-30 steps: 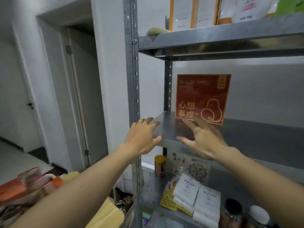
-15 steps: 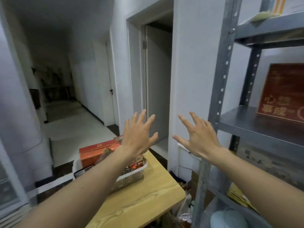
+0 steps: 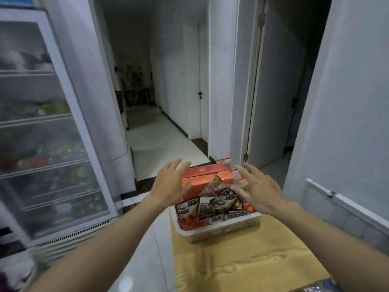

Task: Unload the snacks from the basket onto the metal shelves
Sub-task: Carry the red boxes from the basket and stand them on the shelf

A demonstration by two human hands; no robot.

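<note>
- Two hands were out in front of me, both empty and spread wide, reaching over the basket.
- My left hand was held palm down with the fingers fanned, over the left end of the orange box; I could not tell whether it touched the box.
- My right hand was held the same way, fingers splayed and nothing in its grasp, over the right side of the pile of snacks.
- The white perforated basket stood on the yellow wood-grain counter, at the counter's far end.
- Inside the basket, the long orange box lay across the back, with a second orange box just beside it.
- Dark, glossy snack packets were heaped at the front of the basket, some tilted up on edge, and one red and green pouch leaned against the boxes.
- More red packets showed at the basket's bottom left corner and behind my right hand.
- To my left stood a glass-door fridge with wire shelves; its contents were too blurred to name.
- Beyond the basket a dim hallway with a pale tiled floor ran away from me, with a white door on its right.
- No metal shelves appeared in this view.
</note>
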